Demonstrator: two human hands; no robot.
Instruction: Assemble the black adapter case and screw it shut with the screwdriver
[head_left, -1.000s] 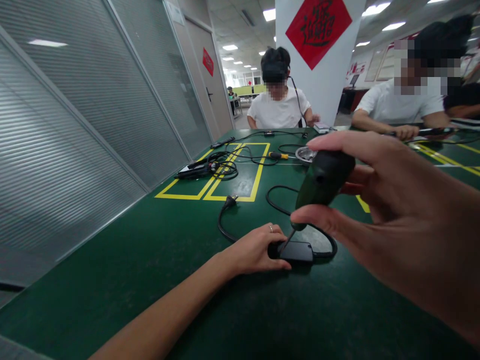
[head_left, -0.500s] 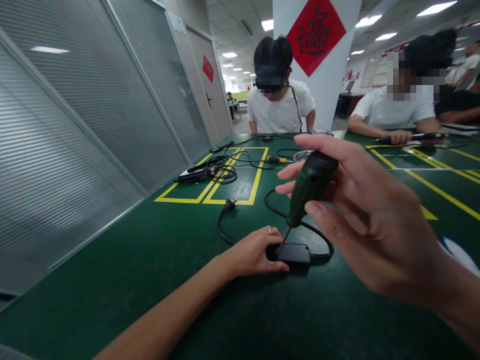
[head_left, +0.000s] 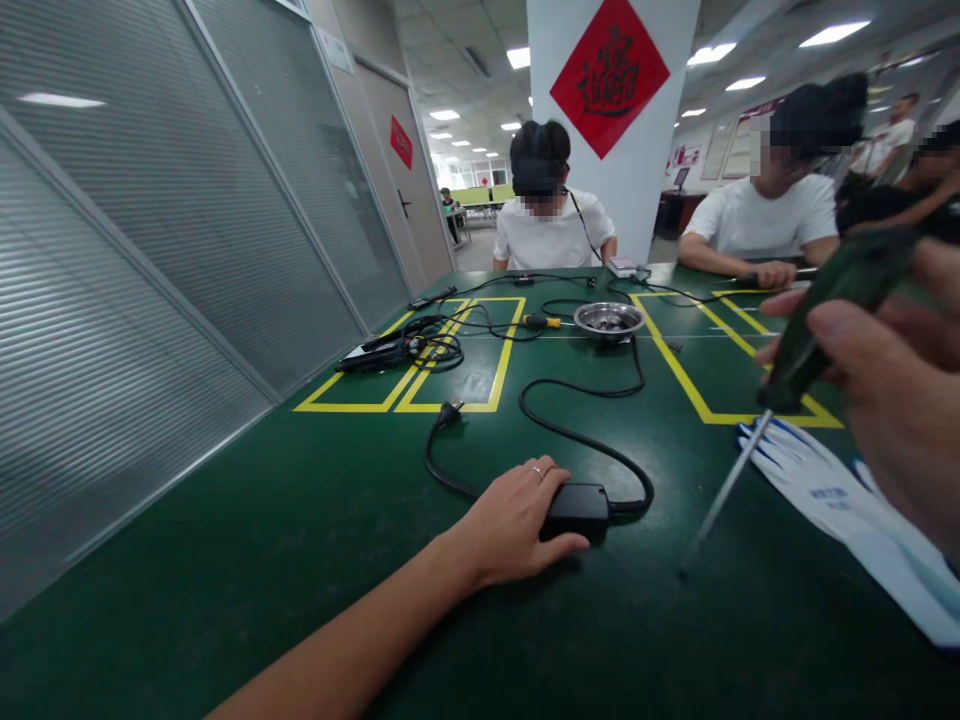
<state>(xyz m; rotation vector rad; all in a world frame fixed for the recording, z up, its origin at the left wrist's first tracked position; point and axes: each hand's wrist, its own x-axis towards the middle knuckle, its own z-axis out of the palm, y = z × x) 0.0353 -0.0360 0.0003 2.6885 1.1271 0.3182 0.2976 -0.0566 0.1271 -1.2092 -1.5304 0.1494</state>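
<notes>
My left hand (head_left: pixel 517 520) grips a black power adapter (head_left: pixel 579 506) that lies on the green table (head_left: pixel 337 580). The hand covers its left end. One cord runs left to a plug (head_left: pixel 450 411), another curves away from the right end towards a metal bowl. At the right, my right hand (head_left: pixel 885 370) is closed around the dark green handle of a screwdriver (head_left: pixel 814 320). Its shaft points down and left, with the tip clear of the adapter.
White gloves (head_left: pixel 825 495) lie at the right. Farther back are a metal bowl (head_left: pixel 609 319) with small parts, a yellow-handled screwdriver (head_left: pixel 541 321) and tangled black cables (head_left: pixel 442 350). Two people in white shirts (head_left: pixel 555 230) sit across the table; a glass partition (head_left: pixel 150 250) borders the left.
My right hand has lifted the screwdriver off the adapter and moved it to the right. The left hand still holds the adapter, its fingers shifted slightly. The view has turned a little to the right.
</notes>
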